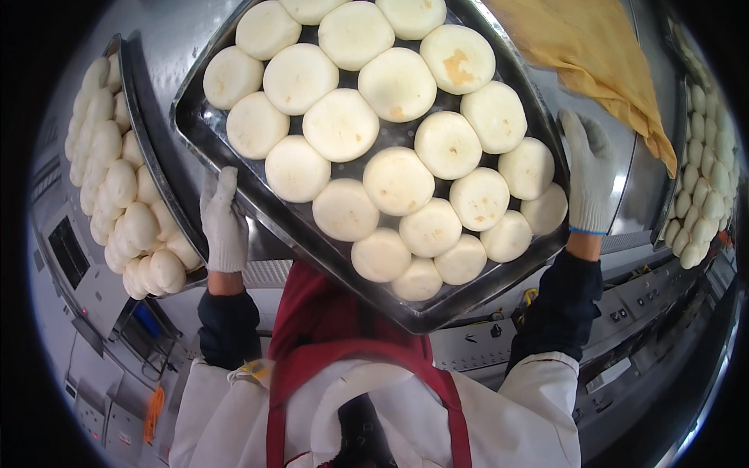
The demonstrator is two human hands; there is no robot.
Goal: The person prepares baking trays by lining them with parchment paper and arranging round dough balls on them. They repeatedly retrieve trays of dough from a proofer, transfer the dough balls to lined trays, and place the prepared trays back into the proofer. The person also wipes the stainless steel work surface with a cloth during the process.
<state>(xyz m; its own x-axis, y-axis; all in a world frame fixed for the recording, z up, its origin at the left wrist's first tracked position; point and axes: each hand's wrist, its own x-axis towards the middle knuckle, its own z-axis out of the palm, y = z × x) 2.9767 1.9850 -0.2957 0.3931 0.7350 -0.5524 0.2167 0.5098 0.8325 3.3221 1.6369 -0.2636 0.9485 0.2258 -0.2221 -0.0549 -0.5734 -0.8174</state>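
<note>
A dark metal baking tray (327, 266) lies turned at an angle before me, its near corner over my red apron. Round, flattened pale buns (398, 181) fill most of it, several with light brown patches on top. My left hand (223, 225), in a white knit glove, holds the tray's left side, thumb at the rim. At the right side, my right hand (588, 175), gloved too with a blue cuff edge, is against the rim. Its thumb points forward along the edge. The undersides of the tray and some fingers are hidden.
Another tray (146, 140), heaped with smooth pale buns (120, 181), stands at the left. More pale buns (705, 175) sit in a tray at the far right. A yellow cloth (597, 64) lies on the metal worktop (161, 64). Equipment with knobs (620, 315) stands below right.
</note>
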